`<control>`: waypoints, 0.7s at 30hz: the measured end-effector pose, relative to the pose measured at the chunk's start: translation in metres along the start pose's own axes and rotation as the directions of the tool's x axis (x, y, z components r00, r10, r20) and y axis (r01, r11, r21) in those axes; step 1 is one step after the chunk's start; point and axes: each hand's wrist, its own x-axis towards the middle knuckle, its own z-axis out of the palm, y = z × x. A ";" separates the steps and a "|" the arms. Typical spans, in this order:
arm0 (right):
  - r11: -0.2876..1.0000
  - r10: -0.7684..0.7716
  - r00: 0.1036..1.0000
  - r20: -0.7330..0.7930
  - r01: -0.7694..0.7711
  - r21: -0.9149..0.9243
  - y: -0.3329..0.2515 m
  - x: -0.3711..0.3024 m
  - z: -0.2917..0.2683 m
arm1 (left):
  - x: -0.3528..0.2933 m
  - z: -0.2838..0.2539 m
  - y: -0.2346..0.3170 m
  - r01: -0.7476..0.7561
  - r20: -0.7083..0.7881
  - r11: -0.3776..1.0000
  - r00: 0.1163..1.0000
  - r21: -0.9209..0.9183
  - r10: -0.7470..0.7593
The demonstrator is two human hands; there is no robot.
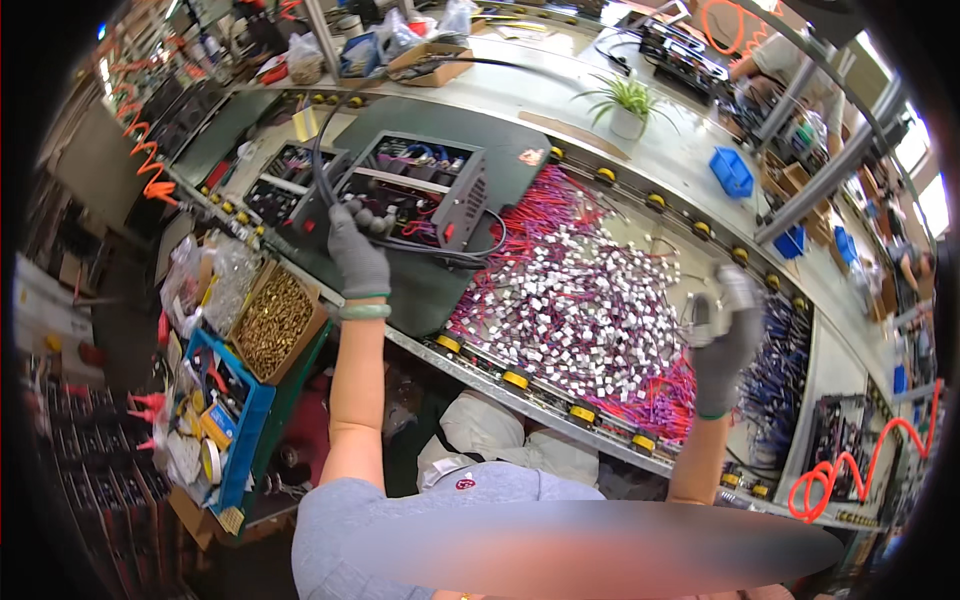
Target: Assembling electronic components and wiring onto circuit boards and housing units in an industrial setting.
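My left hand [360,250], in a grey glove, is closed on a thick black cable [322,165] beside an open metal case [465,200]. The cable arches up from my fingers and over the bench, and black cable also loops along the case's near side. Wires and dark parts show inside the case, which rests on a dark green board [420,290]. Over the right end of a heap of red and purple wire leads with white connectors [590,310], my gloved right hand [722,345] is raised, blurred at the fingertips. Its thumb and fingers look apart, with nothing visible between them.
A second open case [285,185] stands left. Dark blue leads [780,370] lie right of the heap. Near the left edge are a box of brass-coloured fasteners [272,322] and a blue tray [250,420]. Beyond the roller rail stand a potted plant [627,122] and a blue bin [731,172].
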 end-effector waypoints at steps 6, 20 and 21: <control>0.974 -0.028 0.882 0.471 -0.081 0.211 -0.046 -0.083 0.054 | 0.030 -0.144 -0.041 0.477 -0.228 0.788 0.879 0.389 -0.419; 0.959 0.184 0.709 0.681 -0.282 0.035 -0.057 -0.281 0.000 | -0.105 -0.023 -0.064 -0.773 0.794 -0.184 0.589 0.607 0.150; 0.961 0.149 0.742 0.653 -0.266 0.082 -0.056 -0.284 0.001 | -0.103 -0.027 -0.071 -0.743 0.765 -0.238 0.644 0.625 -0.004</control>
